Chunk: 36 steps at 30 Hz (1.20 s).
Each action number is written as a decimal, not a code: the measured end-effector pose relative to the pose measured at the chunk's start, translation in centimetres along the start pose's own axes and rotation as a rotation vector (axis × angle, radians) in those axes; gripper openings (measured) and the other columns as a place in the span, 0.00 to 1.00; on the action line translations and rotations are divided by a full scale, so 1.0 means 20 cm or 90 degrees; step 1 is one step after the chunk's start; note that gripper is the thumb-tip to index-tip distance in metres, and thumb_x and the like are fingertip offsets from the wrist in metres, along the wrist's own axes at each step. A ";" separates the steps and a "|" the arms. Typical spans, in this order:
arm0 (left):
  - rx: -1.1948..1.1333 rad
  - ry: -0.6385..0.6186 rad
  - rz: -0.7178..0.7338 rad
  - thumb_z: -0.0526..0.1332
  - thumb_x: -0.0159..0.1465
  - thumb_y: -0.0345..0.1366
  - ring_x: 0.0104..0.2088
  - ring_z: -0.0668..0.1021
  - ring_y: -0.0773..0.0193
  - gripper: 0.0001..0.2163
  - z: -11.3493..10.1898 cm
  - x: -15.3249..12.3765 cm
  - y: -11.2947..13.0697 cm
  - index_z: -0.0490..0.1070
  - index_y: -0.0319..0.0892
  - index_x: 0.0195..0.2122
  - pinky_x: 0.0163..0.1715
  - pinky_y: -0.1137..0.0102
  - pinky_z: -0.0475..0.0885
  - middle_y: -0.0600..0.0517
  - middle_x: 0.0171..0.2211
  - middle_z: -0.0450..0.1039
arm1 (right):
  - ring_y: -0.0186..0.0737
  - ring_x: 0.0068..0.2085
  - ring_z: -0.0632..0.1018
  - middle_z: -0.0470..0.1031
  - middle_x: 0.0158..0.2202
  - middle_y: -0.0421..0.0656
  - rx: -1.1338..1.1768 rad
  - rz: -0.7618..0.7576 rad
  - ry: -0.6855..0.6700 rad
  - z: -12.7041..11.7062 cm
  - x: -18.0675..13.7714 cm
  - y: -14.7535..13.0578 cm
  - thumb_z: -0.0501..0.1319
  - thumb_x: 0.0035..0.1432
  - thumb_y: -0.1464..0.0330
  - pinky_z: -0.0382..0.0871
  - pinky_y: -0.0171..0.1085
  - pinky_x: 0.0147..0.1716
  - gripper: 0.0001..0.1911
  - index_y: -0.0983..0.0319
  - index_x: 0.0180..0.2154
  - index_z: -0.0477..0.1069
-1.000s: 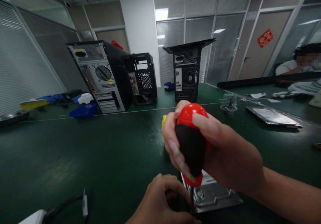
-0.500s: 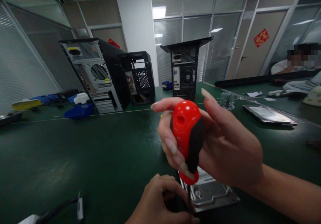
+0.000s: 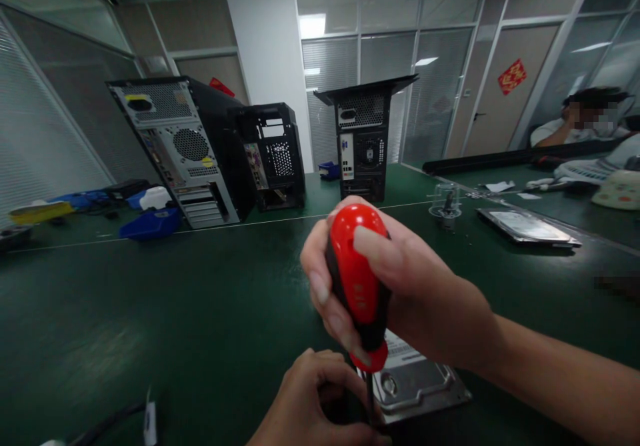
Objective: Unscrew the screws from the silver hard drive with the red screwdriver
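In the head view, my right hand (image 3: 430,299) is wrapped round the red and black handle of a screwdriver (image 3: 361,286). Its thumb lies over the rounded butt, and the thin shaft points down. My left hand (image 3: 315,399) sits low beside the shaft, thumb and fingers closing round its lower end at the near left corner of a hard drive (image 3: 420,383). Fingers hide the screwdriver's tip and whatever is pinched there. The silver drive lies flat on the green table (image 3: 200,313), partly covered by my right hand.
Computer cases stand along the back: a large tower (image 3: 200,146), a small open case (image 3: 277,156) and another tower (image 3: 365,139). A second hard drive (image 3: 527,225) and a clear plastic holder (image 3: 445,201) lie right. Blue tray (image 3: 150,224) left; cable (image 3: 113,423) front left. A person (image 3: 580,116) sits far right.
My right hand's raised thumb and forefinger have closed onto the screwdriver handle, which has turned. My left hand keeps its place at the drive's corner. The view has shifted slightly.
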<state>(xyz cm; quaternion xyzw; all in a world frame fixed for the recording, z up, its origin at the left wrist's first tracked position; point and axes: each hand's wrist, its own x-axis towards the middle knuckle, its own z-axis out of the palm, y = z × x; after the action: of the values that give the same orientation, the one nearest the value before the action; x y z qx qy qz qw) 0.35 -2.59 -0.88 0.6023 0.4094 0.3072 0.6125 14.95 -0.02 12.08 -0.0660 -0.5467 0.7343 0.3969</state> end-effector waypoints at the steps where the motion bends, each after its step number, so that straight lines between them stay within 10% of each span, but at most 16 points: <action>1: -0.007 0.002 0.001 0.74 0.45 0.25 0.33 0.78 0.64 0.09 0.00 0.00 0.00 0.78 0.40 0.26 0.37 0.73 0.71 0.56 0.30 0.77 | 0.28 0.24 0.70 0.70 0.29 0.37 0.015 -0.004 -0.013 0.00 0.00 -0.01 0.66 0.56 0.61 0.67 0.26 0.24 0.16 0.61 0.37 0.62; 6: 0.017 0.034 0.003 0.74 0.44 0.25 0.31 0.77 0.65 0.09 0.01 -0.01 0.01 0.78 0.40 0.25 0.35 0.74 0.71 0.57 0.27 0.76 | 0.31 0.30 0.70 0.69 0.33 0.41 0.060 0.005 -0.111 -0.03 0.00 -0.01 0.46 0.69 0.56 0.67 0.31 0.32 0.22 0.63 0.42 0.72; 12: 0.068 0.014 -0.034 0.74 0.46 0.30 0.33 0.78 0.63 0.08 0.00 -0.01 0.00 0.79 0.41 0.27 0.39 0.70 0.72 0.54 0.34 0.78 | 0.27 0.20 0.65 0.68 0.26 0.34 0.013 -0.010 -0.025 -0.01 -0.01 0.03 0.68 0.52 0.56 0.60 0.25 0.18 0.20 0.56 0.40 0.62; 19: 0.037 0.029 -0.015 0.74 0.44 0.27 0.33 0.79 0.62 0.09 0.00 -0.01 0.03 0.78 0.41 0.26 0.37 0.71 0.73 0.54 0.31 0.79 | 0.26 0.22 0.68 0.69 0.27 0.35 0.016 0.008 -0.050 0.00 0.01 0.00 0.69 0.50 0.57 0.65 0.25 0.21 0.19 0.60 0.33 0.64; 29: 0.027 0.028 -0.012 0.74 0.44 0.26 0.29 0.77 0.65 0.08 0.02 0.00 0.07 0.78 0.41 0.24 0.34 0.74 0.72 0.57 0.25 0.77 | 0.29 0.27 0.67 0.68 0.30 0.40 0.075 0.008 -0.130 -0.02 -0.01 0.01 0.45 0.69 0.53 0.64 0.27 0.26 0.23 0.61 0.39 0.71; 36: 0.067 0.009 -0.001 0.73 0.47 0.30 0.31 0.76 0.64 0.06 0.00 0.00 0.07 0.79 0.41 0.25 0.34 0.73 0.71 0.57 0.26 0.76 | 0.28 0.23 0.65 0.66 0.27 0.37 0.028 0.012 -0.067 -0.01 -0.01 0.01 0.65 0.54 0.53 0.61 0.25 0.21 0.17 0.58 0.37 0.66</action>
<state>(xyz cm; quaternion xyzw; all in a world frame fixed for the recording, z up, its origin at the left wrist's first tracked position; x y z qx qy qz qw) 0.61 -2.46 0.48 0.6311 0.4297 0.2890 0.5775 15.14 -0.13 11.82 -0.0239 -0.5503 0.7523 0.3615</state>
